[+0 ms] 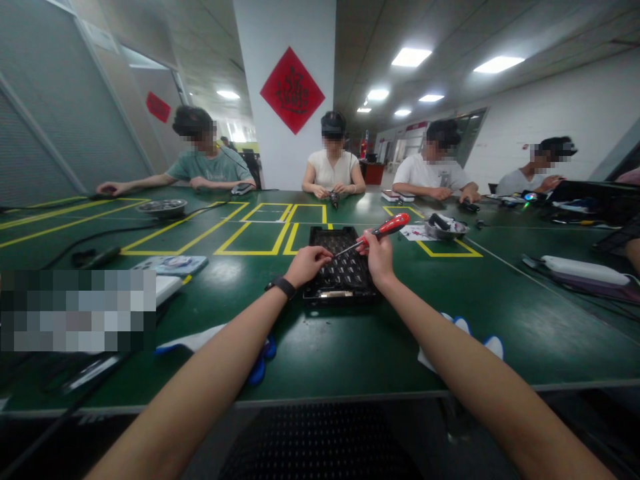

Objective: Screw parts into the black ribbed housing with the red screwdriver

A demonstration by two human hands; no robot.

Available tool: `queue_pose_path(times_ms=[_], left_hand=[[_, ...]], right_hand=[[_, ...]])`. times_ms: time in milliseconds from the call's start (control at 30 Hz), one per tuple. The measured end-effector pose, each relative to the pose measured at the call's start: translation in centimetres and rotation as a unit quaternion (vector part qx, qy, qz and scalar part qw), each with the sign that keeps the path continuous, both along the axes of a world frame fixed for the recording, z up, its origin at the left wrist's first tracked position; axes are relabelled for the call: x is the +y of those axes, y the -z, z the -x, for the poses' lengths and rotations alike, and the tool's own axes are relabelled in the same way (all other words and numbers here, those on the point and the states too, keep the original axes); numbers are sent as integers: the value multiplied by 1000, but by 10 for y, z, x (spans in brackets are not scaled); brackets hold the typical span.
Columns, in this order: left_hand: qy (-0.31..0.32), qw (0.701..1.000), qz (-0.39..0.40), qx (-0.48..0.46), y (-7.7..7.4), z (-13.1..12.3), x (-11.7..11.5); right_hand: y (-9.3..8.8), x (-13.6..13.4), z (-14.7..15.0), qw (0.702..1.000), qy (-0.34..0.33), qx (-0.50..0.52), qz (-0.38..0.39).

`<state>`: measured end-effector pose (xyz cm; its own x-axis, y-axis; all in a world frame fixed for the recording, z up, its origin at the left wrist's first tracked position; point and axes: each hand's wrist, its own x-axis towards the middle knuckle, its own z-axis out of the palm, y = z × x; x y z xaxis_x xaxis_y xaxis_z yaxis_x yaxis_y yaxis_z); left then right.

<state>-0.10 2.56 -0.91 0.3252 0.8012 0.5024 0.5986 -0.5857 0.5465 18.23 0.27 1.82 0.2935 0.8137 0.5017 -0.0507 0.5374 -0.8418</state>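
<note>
In the head view, a black open case (339, 283) lies on the green table with rows of small shiny pieces in it. My right hand (379, 257) is closed round a screwdriver (391, 227) with a red and black handle, and its thin shaft slants down to the left. Over the left part of the case, my left hand (311, 265) is pinched at the screwdriver's tip; whatever is between its fingertips is too small to make out. A black band circles the left wrist.
White-and-blue gloves (257, 365) lie under my left forearm, others (463, 325) by my right. Metal bowls (163, 208) (447, 227) stand further back, left and right. A phone (173, 265) and cables are at left. Several people sit across the green table (320, 333).
</note>
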Motion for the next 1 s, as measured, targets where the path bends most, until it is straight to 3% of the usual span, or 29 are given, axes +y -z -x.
queue_pose_path(times_ms=[333,1000], left_hand=[[-2,1000,12,-11,-3,-1,-2],[12,998,44,-39,-1,-1,2]], right_hand=[[0,-1,2,1000,-17,-3,1],[-10,-22,11,989,-90,-108,-51]])
